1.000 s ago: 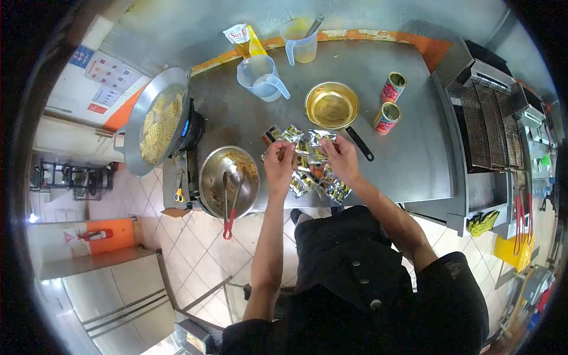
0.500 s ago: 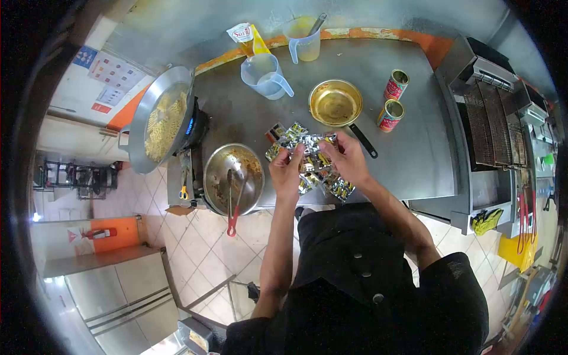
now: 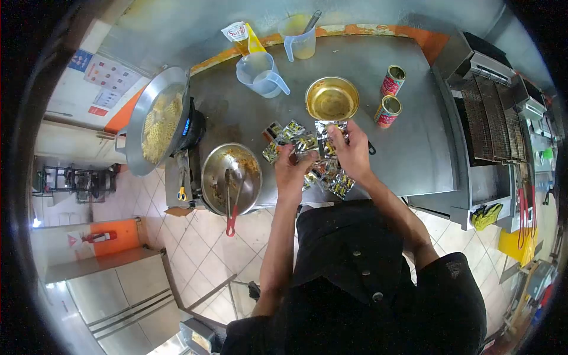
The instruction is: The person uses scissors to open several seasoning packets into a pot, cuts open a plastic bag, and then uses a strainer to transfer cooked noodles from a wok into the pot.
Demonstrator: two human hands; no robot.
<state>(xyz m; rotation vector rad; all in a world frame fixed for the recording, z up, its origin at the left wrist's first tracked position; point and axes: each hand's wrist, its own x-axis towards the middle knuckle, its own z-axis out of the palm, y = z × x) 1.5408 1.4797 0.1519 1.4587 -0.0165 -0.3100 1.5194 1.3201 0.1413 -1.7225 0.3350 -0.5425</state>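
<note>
Several shiny foil sachets lie in a pile on the steel counter, close to its front edge. My right hand pinches a silvery sachet at the near rim of the brass-coloured pan, whose dark handle is mostly hidden behind the hand. My left hand is at the left part of the pile, its fingers closed on a foil sachet. The pan's inside looks stained, with a little residue.
A steel bowl with red-handled tongs is at the left. Beyond it a wok of noodles sits over a blue flame. Plastic jugs stand at the back, two open cans at the right.
My hands have moved apart. The right hand has gone up toward the pan with a sachet, while the left stays over the pile. The view has shifted slightly.
</note>
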